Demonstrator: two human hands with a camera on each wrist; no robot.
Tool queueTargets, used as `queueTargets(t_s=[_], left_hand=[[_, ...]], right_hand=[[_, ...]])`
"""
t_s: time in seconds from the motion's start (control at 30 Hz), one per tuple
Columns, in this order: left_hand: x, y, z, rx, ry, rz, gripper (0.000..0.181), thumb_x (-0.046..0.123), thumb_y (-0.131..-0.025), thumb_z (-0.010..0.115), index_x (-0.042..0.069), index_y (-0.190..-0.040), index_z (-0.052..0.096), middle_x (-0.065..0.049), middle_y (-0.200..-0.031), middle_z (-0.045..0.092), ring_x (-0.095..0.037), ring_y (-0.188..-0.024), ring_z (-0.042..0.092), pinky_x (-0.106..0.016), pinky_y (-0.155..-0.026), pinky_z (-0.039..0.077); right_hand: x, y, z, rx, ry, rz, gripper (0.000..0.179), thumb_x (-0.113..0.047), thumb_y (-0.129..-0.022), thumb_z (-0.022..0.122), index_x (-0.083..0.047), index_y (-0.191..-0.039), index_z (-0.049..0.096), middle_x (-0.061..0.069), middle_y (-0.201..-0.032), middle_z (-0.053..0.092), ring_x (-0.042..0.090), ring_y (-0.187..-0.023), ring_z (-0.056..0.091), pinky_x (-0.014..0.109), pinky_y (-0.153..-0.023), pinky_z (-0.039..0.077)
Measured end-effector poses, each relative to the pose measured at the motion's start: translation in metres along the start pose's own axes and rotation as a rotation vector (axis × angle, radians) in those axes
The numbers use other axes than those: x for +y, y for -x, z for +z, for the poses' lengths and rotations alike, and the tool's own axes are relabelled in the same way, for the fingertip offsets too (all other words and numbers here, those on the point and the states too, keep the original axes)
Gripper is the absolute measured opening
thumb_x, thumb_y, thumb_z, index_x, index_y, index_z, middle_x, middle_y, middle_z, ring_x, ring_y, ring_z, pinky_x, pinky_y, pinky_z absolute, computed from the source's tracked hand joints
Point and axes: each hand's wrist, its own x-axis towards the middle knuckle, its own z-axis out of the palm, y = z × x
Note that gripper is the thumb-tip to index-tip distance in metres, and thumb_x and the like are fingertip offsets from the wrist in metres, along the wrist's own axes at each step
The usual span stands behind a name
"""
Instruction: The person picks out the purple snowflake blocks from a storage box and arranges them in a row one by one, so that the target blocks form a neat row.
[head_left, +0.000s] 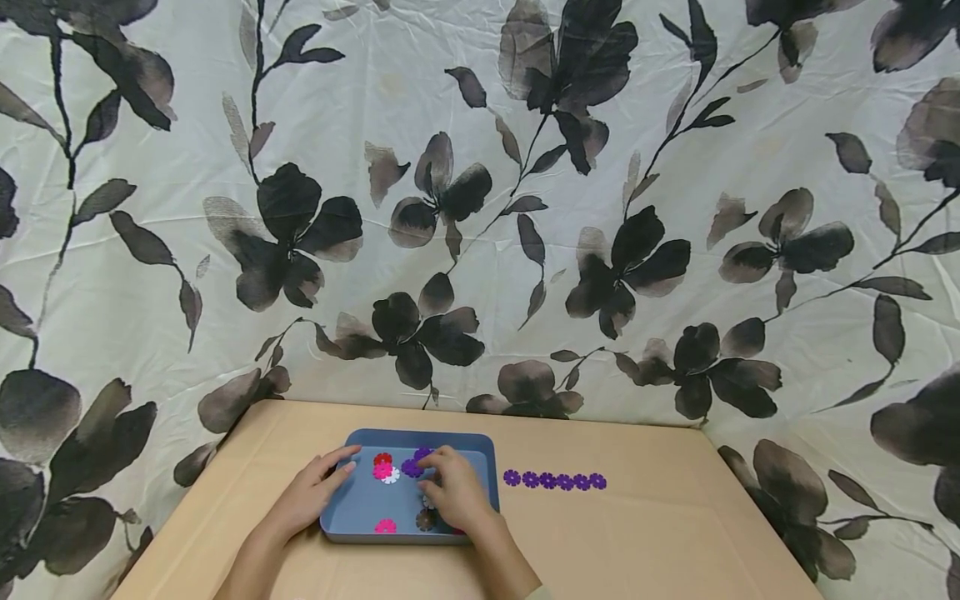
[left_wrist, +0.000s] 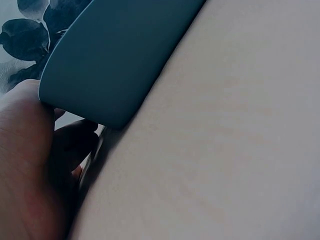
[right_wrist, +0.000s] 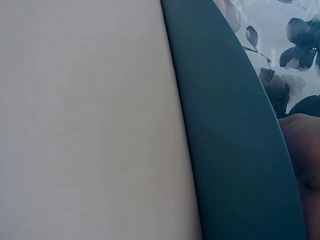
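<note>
A blue-grey tray (head_left: 360,537) holds small flower-shaped pieces. My left hand (head_left: 311,492) holds the tray's left side, with thumb and forefinger over the rim. In the left wrist view its other fingers (left_wrist: 75,142) curl beside the outer wall. My right hand (head_left: 457,492) reaches over the tray's right half, thumb and forefinger apart, fingertips right at the purple flower pieces (head_left: 411,467). In the right wrist view the tray wall (right_wrist: 230,125) hides most of that hand. Red, pink and white flowers (head_left: 383,471) lie in a cluster left of the purple ones.
Right of the tray, several purple flowers (head_left: 548,481) form a row on the light brown table (head_left: 652,533). Inside the tray are a pink flower (head_left: 386,526) near the front and a brown one (head_left: 426,520) by my right hand. A floral cloth (head_left: 525,292) hangs behind.
</note>
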Motion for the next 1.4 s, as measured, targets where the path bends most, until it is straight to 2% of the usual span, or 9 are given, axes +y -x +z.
queueTargets(t_s=[0.13, 0.37, 0.53, 0.63, 0.7, 0.83, 1.0, 1.23, 1.4], left_hand=[[-0.001, 0.0, 0.0, 0.002, -0.008, -0.003, 0.053, 0.047, -0.108, 0.051, 0.019, -0.154, 0.052, -0.02, -0.164, 0.041, -0.051, -0.157, 0.017, -0.075, -0.124, 0.008], [-0.003, -0.002, 0.0, 0.003, 0.009, 0.003, 0.052, 0.045, -0.108, 0.053, 0.019, -0.154, 0.053, -0.02, -0.163, 0.042, -0.05, -0.156, 0.021, -0.074, -0.124, 0.009], [-0.004, -0.002, 0.001, 0.0, 0.009, -0.002, 0.051, 0.044, -0.108, 0.053, 0.02, -0.154, 0.053, -0.019, -0.163, 0.042, -0.05, -0.156, 0.023, -0.074, -0.123, 0.012], [-0.004, -0.002, 0.001, -0.003, 0.009, -0.005, 0.052, 0.044, -0.109, 0.052, 0.02, -0.154, 0.052, -0.018, -0.164, 0.041, -0.05, -0.157, 0.022, -0.074, -0.123, 0.01], [-0.004, -0.002, 0.001, -0.004, 0.011, -0.007, 0.052, 0.044, -0.109, 0.052, 0.02, -0.154, 0.052, -0.018, -0.164, 0.041, -0.05, -0.157, 0.02, -0.075, -0.123, 0.01], [-0.002, -0.001, 0.0, -0.007, 0.008, -0.013, 0.051, 0.044, -0.109, 0.052, 0.021, -0.154, 0.052, -0.017, -0.165, 0.04, -0.05, -0.157, 0.018, -0.076, -0.122, 0.01], [-0.001, 0.001, -0.002, -0.01, 0.017, -0.012, 0.051, 0.044, -0.108, 0.053, 0.02, -0.154, 0.053, -0.018, -0.165, 0.04, -0.051, -0.158, 0.012, -0.076, -0.123, 0.005], [-0.001, 0.004, -0.005, -0.011, 0.025, 0.011, 0.051, 0.042, -0.108, 0.054, 0.016, -0.153, 0.054, -0.019, -0.162, 0.044, -0.048, -0.159, 0.014, -0.069, -0.127, -0.001], [-0.001, 0.008, -0.006, -0.02, 0.027, 0.006, 0.05, 0.041, -0.109, 0.054, 0.017, -0.153, 0.054, -0.018, -0.163, 0.043, -0.048, -0.159, 0.013, -0.071, -0.126, 0.0]], right_hand=[[-0.005, -0.003, 0.006, 0.018, 0.023, 0.013, 0.022, -0.013, -0.094, 0.078, -0.013, -0.116, 0.078, -0.001, -0.111, 0.067, 0.008, -0.089, 0.057, 0.021, -0.073, 0.05], [-0.006, -0.002, 0.013, 0.026, 0.107, 0.007, 0.024, -0.018, -0.094, 0.079, -0.016, -0.117, 0.078, -0.003, -0.12, 0.068, 0.014, -0.108, 0.057, 0.034, -0.092, 0.056], [0.001, -0.003, 0.016, -0.016, 0.173, -0.057, 0.032, -0.019, -0.095, 0.076, -0.015, -0.127, 0.075, 0.002, -0.137, 0.068, 0.02, -0.117, 0.056, 0.039, -0.101, 0.052], [0.005, -0.002, 0.018, -0.059, 0.2, -0.08, 0.037, -0.02, -0.096, 0.075, -0.014, -0.133, 0.072, 0.003, -0.143, 0.066, 0.02, -0.117, 0.056, 0.041, -0.101, 0.048], [0.005, -0.002, 0.018, -0.065, 0.201, -0.077, 0.036, -0.02, -0.097, 0.074, -0.014, -0.133, 0.072, 0.002, -0.142, 0.067, 0.02, -0.116, 0.056, 0.041, -0.1, 0.046], [0.005, -0.002, 0.017, -0.024, 0.193, -0.07, 0.028, -0.016, -0.095, 0.075, -0.017, -0.123, 0.076, -0.001, -0.13, 0.072, 0.021, -0.117, 0.059, 0.044, -0.099, 0.045], [0.002, 0.0, 0.018, -0.002, 0.189, -0.062, 0.024, -0.012, -0.093, 0.077, -0.019, -0.115, 0.079, -0.003, -0.12, 0.072, 0.019, -0.116, 0.06, 0.044, -0.1, 0.047], [-0.003, 0.006, 0.018, -0.002, 0.107, -0.015, 0.017, -0.012, -0.091, 0.079, -0.017, -0.108, 0.078, -0.002, -0.115, 0.071, 0.021, -0.115, 0.061, 0.046, -0.104, 0.046], [-0.007, 0.01, 0.018, -0.006, 0.061, 0.024, 0.012, -0.011, -0.092, 0.079, -0.017, -0.1, 0.075, -0.005, -0.107, 0.066, 0.016, -0.106, 0.059, 0.042, -0.1, 0.049]])
